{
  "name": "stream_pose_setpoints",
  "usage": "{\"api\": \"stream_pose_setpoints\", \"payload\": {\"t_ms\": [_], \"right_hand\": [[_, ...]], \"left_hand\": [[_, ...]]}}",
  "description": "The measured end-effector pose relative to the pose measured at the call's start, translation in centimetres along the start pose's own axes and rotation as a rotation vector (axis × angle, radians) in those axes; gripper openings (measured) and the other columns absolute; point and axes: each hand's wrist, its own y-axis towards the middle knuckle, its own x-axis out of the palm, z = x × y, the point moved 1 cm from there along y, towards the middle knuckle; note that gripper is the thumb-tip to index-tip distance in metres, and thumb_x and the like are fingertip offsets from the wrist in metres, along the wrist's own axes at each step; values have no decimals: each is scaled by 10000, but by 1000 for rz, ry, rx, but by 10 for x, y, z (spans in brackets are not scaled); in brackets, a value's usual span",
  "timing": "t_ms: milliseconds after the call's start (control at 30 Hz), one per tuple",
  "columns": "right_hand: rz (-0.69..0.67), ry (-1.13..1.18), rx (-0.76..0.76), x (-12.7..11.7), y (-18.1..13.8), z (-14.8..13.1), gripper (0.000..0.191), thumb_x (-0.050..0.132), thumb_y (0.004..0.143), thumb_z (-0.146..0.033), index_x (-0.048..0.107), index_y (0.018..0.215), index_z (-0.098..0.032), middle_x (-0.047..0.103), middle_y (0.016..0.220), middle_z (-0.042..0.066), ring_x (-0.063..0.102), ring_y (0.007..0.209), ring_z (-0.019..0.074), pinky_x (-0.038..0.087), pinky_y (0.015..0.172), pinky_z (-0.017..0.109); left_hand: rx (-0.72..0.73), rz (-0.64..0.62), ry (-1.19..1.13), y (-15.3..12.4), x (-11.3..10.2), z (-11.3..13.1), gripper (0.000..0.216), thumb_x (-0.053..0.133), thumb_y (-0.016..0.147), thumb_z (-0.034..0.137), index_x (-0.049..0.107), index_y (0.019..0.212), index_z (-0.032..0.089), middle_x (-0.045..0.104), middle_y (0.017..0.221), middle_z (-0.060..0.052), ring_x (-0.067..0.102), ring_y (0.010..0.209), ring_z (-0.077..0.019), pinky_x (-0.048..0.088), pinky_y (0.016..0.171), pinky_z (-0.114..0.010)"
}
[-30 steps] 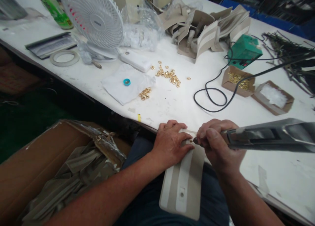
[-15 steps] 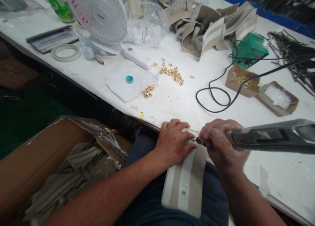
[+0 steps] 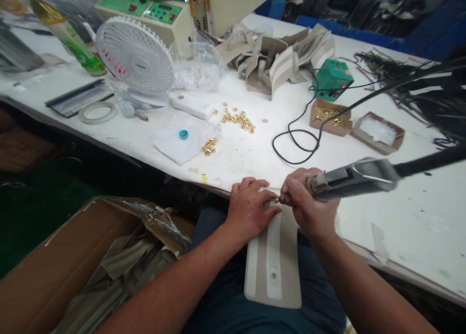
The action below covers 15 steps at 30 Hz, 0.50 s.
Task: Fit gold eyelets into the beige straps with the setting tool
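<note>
My right hand (image 3: 309,205) is closed around an electric screwdriver (image 3: 355,178), which lies nearly level with its tip pointing left. A beige panel with pale stripes (image 3: 290,256) hangs from the table edge over my lap, a small round hole near its lower end. My left hand (image 3: 249,210) holds the panel's upper part against the edge. Its thumb and forefinger close in around the screwdriver's tip, at a tiny metal piece (image 3: 276,201) too small to make out. Gold-coloured metal fittings (image 3: 238,119) lie loose on the table beyond my hands.
Small boxes of gold parts (image 3: 329,118) and white pieces (image 3: 378,132) stand right, by a green power unit (image 3: 333,79) and looped black cable (image 3: 291,161). A white fan (image 3: 134,57) and tape roll (image 3: 98,112) are left. A carton (image 3: 73,242) of panels sits below.
The view has tilted up, showing more of the table's far side. The screwdriver's rear end has swung closer and shows its cable. Both hands keep their hold at the panel.
</note>
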Motion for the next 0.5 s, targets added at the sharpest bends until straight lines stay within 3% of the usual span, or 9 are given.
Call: {"api": "stream_pose_setpoints", "payload": {"t_ms": [133, 233, 367, 433, 500], "right_hand": [[115, 12, 74, -18, 8, -9, 387, 801, 846, -510, 587, 749, -202, 573, 612, -33, 529, 503, 131, 457, 467, 267], [185, -241, 141, -43, 21, -18, 402, 785, 834, -569, 677, 850, -182, 617, 645, -9, 558, 530, 155, 462, 494, 285], [-3, -818, 92, -75, 33, -12, 415, 763, 803, -559, 729, 996, -194, 723, 921, 65, 680, 782, 246, 527, 679, 356], [-102, -978, 66, -89, 33, 6, 379, 679, 849, -525, 724, 1079, -227, 721, 1112, 81, 707, 868, 256, 542, 742, 368], [-155, -1044, 58, -100, 34, 29, 340, 600, 876, -478, 723, 1095, -248, 724, 1139, 84, 725, 890, 266, 556, 759, 375]], "left_hand": [[-18, -19, -17, 1, 0, 2, 345, 863, 809, 431, 754, 1110, 301, 720, 1307, 3, 535, 1242, -280, 384, 998, -469], [-87, -39, -83, 2, 0, 2, 563, 871, 782, 389, 669, 1292, 262, 687, 1359, -41, 496, 1300, -303, 346, 1087, -497], [-138, -19, -101, 1, -6, 8, 710, 852, 747, 363, 611, 1394, 199, 669, 1343, -123, 500, 1301, -364, 345, 1103, -564], [-145, 5, -86, 0, -10, 12, 700, 879, 679, 387, 675, 1314, 174, 698, 1251, -153, 547, 1237, -408, 394, 1046, -588], [-149, 19, -84, -3, -12, 14, 606, 886, 633, 409, 744, 1190, 220, 730, 1144, -143, 610, 1143, -421, 441, 984, -590]]}}
